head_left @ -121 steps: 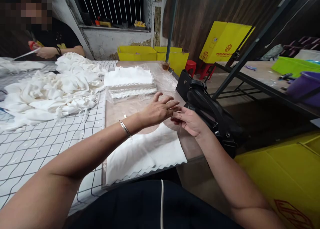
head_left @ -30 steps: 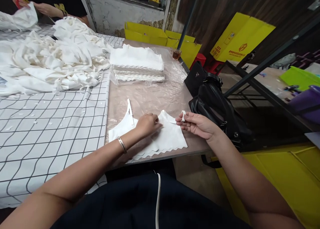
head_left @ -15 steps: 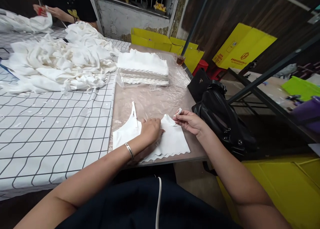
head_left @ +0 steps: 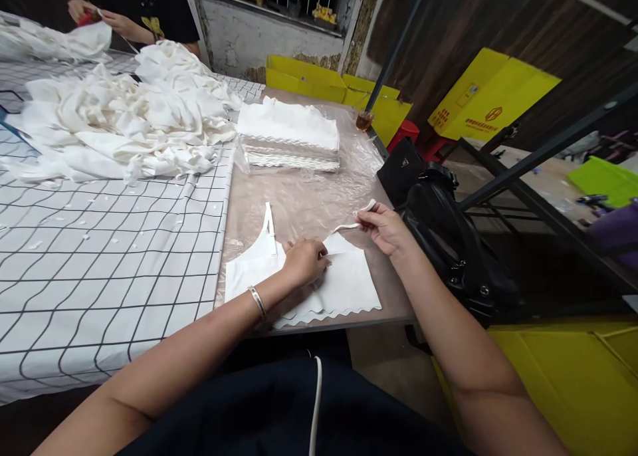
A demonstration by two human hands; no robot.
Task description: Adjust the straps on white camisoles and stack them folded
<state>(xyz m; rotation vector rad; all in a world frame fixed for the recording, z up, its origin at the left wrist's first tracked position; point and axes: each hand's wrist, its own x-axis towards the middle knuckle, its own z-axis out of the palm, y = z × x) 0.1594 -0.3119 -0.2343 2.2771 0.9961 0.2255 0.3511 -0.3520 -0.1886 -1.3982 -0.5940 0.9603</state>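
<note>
A white camisole [head_left: 349, 280] with a wavy hem lies flat at the table's front edge. My left hand [head_left: 305, 260] rests on its middle, fingers curled and closed on the fabric near the top edge. My right hand [head_left: 383, 228] is closed in a pinch on a thin white shoulder strap [head_left: 345, 228], drawn out up and to the right of the garment. The other strap [head_left: 269, 220] lies looped at the upper left. My left palm hides part of the camisole's centre.
Behind it stands a neat stack of white garments [head_left: 289, 137] on clear plastic sheeting. A loose heap of white cloth [head_left: 119, 123] covers the checked tablecloth [head_left: 124, 263]. A black handbag [head_left: 448, 236] is close by my right arm. A co-worker's hands [head_left: 107, 20] handle white cloth at the far left.
My right hand has moved up and to the right, pulling the curled strap out straighter. My left hand stays on the camisole, its fingers drawn more together.
</note>
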